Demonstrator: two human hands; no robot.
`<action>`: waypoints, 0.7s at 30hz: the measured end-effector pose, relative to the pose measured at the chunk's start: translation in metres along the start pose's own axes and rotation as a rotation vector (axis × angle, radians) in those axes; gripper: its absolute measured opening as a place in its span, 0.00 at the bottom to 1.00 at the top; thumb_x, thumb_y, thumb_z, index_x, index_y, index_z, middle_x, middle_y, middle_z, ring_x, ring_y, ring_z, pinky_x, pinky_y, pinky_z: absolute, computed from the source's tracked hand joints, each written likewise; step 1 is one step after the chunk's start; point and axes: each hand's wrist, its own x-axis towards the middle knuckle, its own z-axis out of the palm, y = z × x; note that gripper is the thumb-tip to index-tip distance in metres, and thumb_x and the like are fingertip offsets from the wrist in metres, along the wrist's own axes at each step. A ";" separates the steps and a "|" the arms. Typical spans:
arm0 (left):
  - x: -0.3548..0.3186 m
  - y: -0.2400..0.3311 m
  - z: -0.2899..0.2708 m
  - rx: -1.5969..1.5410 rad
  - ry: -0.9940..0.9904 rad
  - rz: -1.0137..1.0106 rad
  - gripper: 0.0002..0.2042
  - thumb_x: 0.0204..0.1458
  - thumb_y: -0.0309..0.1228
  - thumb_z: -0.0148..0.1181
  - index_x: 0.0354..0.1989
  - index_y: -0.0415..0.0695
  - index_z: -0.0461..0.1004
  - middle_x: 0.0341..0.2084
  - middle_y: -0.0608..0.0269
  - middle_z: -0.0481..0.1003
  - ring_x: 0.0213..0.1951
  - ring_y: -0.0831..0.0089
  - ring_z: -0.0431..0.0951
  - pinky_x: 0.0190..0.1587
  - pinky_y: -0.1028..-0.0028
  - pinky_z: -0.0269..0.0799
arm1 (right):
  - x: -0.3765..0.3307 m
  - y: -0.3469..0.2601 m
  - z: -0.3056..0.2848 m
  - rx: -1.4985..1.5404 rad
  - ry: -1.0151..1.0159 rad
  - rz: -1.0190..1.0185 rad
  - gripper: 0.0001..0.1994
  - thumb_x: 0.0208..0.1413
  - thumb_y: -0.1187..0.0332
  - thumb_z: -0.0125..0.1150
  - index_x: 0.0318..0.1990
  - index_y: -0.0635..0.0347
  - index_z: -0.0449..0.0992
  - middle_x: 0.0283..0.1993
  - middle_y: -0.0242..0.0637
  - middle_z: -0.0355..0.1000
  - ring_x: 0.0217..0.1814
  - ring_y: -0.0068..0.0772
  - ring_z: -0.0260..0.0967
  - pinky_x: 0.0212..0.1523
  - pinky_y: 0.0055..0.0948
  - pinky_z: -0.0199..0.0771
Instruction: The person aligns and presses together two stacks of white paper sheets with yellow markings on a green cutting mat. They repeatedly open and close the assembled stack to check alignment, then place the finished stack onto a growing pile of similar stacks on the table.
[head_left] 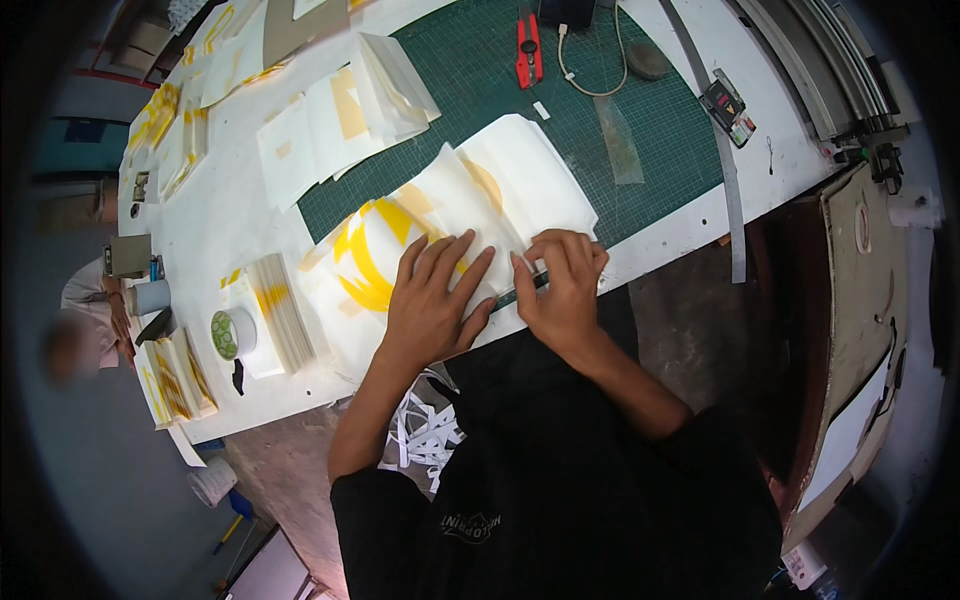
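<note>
My left hand (430,305) lies flat with spread fingers on a white sheet with yellow print (365,260), near the table's front edge. Just to its right, my right hand (562,295) has bent fingers, with thumb and forefinger closed at the near edge of a translucent white sheet (478,205). Beyond that hand, a stack of plain white sheets (540,170) overlaps the green cutting mat (660,180). The fingertips of my right hand partly hide the edge it grips.
A red cutter (528,50) and a cable (575,75) lie on the mat; a metal ruler (735,200) stands right. Translucent sheets (350,110) fan out behind. Left are a bundle of folded sheets (280,310), a tape roll (232,335) and a co-worker's hand (120,320).
</note>
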 end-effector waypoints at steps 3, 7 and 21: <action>-0.009 -0.004 0.002 -0.061 0.165 -0.025 0.31 0.54 0.39 0.70 0.66 0.41 0.72 0.66 0.45 0.70 0.64 0.46 0.72 0.71 0.45 0.59 | -0.005 -0.012 0.006 0.162 0.014 -0.077 0.11 0.51 0.79 0.69 0.40 0.58 0.75 0.48 0.42 0.77 0.51 0.48 0.74 0.55 0.47 0.64; -0.022 -0.015 0.001 -0.053 0.314 -0.026 0.33 0.51 0.36 0.72 0.66 0.38 0.70 0.68 0.41 0.69 0.67 0.45 0.70 0.71 0.43 0.59 | -0.013 -0.023 0.014 0.316 0.000 -0.138 0.10 0.48 0.81 0.70 0.37 0.60 0.77 0.51 0.42 0.79 0.53 0.47 0.77 0.57 0.47 0.69; -0.040 -0.020 -0.009 0.040 0.238 -0.143 0.27 0.50 0.28 0.64 0.63 0.44 0.77 0.69 0.47 0.70 0.73 0.45 0.64 0.77 0.37 0.43 | -0.020 -0.024 0.019 0.351 0.152 0.191 0.11 0.55 0.80 0.70 0.46 0.68 0.79 0.45 0.46 0.81 0.46 0.43 0.83 0.45 0.36 0.82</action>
